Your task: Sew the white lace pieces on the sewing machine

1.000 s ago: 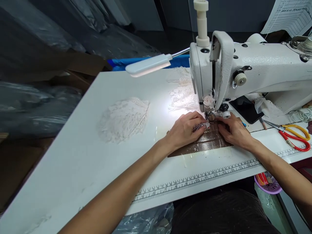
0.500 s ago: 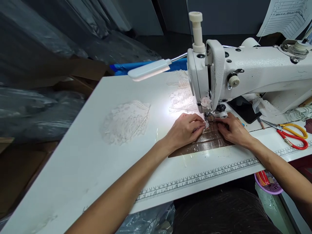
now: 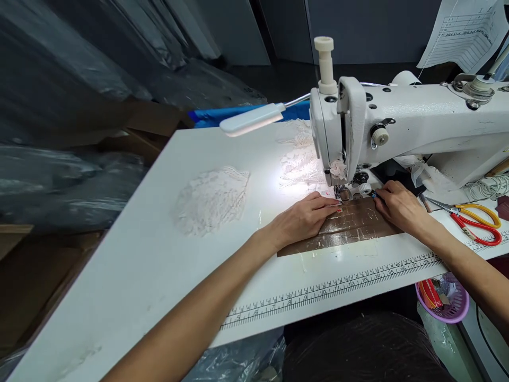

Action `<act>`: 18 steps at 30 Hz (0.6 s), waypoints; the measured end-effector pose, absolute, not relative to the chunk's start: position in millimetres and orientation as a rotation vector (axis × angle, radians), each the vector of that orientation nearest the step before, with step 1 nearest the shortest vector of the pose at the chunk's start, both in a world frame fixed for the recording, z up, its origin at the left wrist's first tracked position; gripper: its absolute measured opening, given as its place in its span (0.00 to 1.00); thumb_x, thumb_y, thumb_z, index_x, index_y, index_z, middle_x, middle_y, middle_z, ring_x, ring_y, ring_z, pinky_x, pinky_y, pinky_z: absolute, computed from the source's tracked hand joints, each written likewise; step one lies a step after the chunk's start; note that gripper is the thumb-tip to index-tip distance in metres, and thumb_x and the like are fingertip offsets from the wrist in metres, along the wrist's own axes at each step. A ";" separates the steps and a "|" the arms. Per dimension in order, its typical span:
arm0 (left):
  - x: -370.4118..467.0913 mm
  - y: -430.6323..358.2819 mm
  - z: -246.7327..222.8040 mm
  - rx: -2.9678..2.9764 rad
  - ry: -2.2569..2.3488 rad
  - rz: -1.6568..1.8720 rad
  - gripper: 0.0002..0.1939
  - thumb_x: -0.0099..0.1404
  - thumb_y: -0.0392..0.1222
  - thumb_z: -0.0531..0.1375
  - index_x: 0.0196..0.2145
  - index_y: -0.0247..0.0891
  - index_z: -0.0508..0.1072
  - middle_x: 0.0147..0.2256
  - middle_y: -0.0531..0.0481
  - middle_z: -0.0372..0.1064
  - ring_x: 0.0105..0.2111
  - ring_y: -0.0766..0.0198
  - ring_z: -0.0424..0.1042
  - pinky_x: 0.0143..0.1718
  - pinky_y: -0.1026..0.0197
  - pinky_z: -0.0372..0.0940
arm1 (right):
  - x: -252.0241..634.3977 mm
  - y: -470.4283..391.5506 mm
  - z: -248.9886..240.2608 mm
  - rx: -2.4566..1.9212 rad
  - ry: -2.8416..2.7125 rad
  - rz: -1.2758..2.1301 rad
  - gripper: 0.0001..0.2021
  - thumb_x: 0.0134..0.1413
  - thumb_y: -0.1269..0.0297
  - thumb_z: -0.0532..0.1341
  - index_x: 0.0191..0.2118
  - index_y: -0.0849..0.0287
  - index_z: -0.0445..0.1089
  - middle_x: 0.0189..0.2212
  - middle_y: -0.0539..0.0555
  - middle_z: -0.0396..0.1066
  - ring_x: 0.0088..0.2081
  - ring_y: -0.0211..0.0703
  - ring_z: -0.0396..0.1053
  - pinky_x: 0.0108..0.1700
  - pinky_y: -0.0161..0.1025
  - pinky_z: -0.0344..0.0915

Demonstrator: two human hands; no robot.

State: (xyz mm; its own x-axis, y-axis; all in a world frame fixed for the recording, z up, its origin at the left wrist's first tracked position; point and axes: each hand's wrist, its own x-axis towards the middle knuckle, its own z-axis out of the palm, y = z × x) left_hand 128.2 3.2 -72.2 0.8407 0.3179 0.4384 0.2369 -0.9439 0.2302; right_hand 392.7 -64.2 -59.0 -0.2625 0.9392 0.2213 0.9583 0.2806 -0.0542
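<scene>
My left hand (image 3: 304, 220) lies beside the needle area, fingers closed at the near edge of a white lace piece (image 3: 304, 164). That lace lies behind the presser foot (image 3: 338, 192) of a white sewing machine (image 3: 421, 114). To the right of the foot, my right hand (image 3: 400, 207) has its fingers closed around a small dark and blue tool (image 3: 373, 194); its kind is too small to tell. A brown plate (image 3: 350, 225) lies under and between both hands. Another white lace piece (image 3: 212, 200) rests on the table to the left.
A lamp (image 3: 252, 119) lights the needle area. Scissors with red and yellow handles (image 3: 479, 225) and a dark phone (image 3: 392, 171) lie at the right. A printed ruler (image 3: 326, 292) runs along the table's front edge. Below hangs a purple basket (image 3: 451, 310).
My right hand has moved right, away from the presser foot, and now has the small blue tool in its fingers. My left hand stays near the foot, its fingers straighter.
</scene>
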 end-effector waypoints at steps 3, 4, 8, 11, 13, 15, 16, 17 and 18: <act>134.0 0.3 -75.0 2.744 0.597 0.814 0.12 0.71 0.39 0.52 0.43 0.37 0.76 0.41 0.44 0.78 0.40 0.60 0.76 0.41 0.52 0.75 | 391.8 -68.4 -58.5 -1.722 -2.223 -0.146 0.15 0.64 0.68 0.49 0.32 0.64 0.71 0.33 0.64 0.69 0.36 0.51 0.66 0.34 0.42 0.63; 135.9 -0.2 -75.4 2.690 0.666 0.847 0.11 0.70 0.41 0.54 0.41 0.37 0.75 0.39 0.46 0.78 0.39 0.61 0.76 0.40 0.53 0.75 | 391.1 -71.0 -57.2 -1.694 -2.176 -0.099 0.13 0.63 0.67 0.50 0.31 0.62 0.69 0.32 0.62 0.68 0.34 0.49 0.66 0.33 0.41 0.62; 141.6 1.5 -73.1 2.397 0.945 0.879 0.06 0.65 0.44 0.61 0.35 0.39 0.72 0.31 0.51 0.77 0.28 0.66 0.73 0.30 0.61 0.71 | 383.5 -83.7 -51.2 -1.571 -2.080 0.349 0.11 0.65 0.60 0.51 0.32 0.57 0.62 0.26 0.53 0.66 0.26 0.40 0.63 0.28 0.38 0.60; 141.6 3.5 -68.6 2.188 1.033 0.825 0.07 0.62 0.42 0.63 0.37 0.39 0.69 0.31 0.52 0.77 0.26 0.67 0.72 0.28 0.61 0.68 | 372.2 -88.1 -50.0 -1.574 -2.155 0.551 0.08 0.64 0.60 0.51 0.39 0.58 0.62 0.24 0.50 0.67 0.22 0.39 0.61 0.26 0.36 0.57; 140.2 4.6 -66.4 2.070 1.025 0.769 0.10 0.62 0.42 0.63 0.39 0.40 0.67 0.32 0.51 0.79 0.28 0.65 0.74 0.31 0.59 0.69 | 363.3 -85.3 -51.0 -1.611 -2.262 0.483 0.10 0.64 0.59 0.52 0.43 0.59 0.64 0.26 0.51 0.69 0.23 0.40 0.63 0.27 0.37 0.56; 138.6 6.3 -66.0 1.961 1.001 0.727 0.11 0.62 0.41 0.62 0.41 0.40 0.65 0.34 0.49 0.79 0.32 0.63 0.77 0.35 0.58 0.70 | 354.2 -78.4 -52.2 -1.662 -2.351 0.334 0.13 0.66 0.56 0.50 0.43 0.60 0.66 0.27 0.54 0.72 0.25 0.42 0.65 0.28 0.38 0.54; 138.0 7.7 -66.4 1.913 0.986 0.715 0.12 0.62 0.41 0.62 0.42 0.40 0.64 0.35 0.48 0.80 0.34 0.62 0.77 0.37 0.57 0.70 | 349.7 -74.1 -52.5 -1.692 -2.378 0.260 0.16 0.68 0.55 0.49 0.42 0.61 0.67 0.27 0.56 0.73 0.25 0.43 0.66 0.28 0.38 0.54; 137.6 9.4 -67.1 1.870 0.969 0.705 0.13 0.61 0.41 0.62 0.42 0.40 0.64 0.35 0.48 0.80 0.36 0.61 0.78 0.38 0.56 0.71 | 345.4 -69.6 -52.6 -1.728 -2.389 0.196 0.18 0.69 0.55 0.46 0.42 0.61 0.68 0.27 0.57 0.73 0.26 0.43 0.67 0.27 0.38 0.52; 137.2 11.2 -67.9 1.833 0.951 0.695 0.14 0.60 0.41 0.62 0.41 0.40 0.63 0.35 0.48 0.79 0.37 0.60 0.78 0.39 0.56 0.71 | 341.3 -65.3 -52.4 -1.773 -2.387 0.147 0.20 0.70 0.55 0.45 0.42 0.62 0.69 0.27 0.58 0.74 0.25 0.44 0.67 0.27 0.39 0.51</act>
State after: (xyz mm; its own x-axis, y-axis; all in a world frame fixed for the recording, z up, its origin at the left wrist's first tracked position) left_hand 137.2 11.2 -67.9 0.5406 0.8389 0.0632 0.3151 -0.2715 0.9094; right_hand 341.3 -65.3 -52.4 -0.2819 0.9567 0.0731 0.9404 0.2906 -0.1764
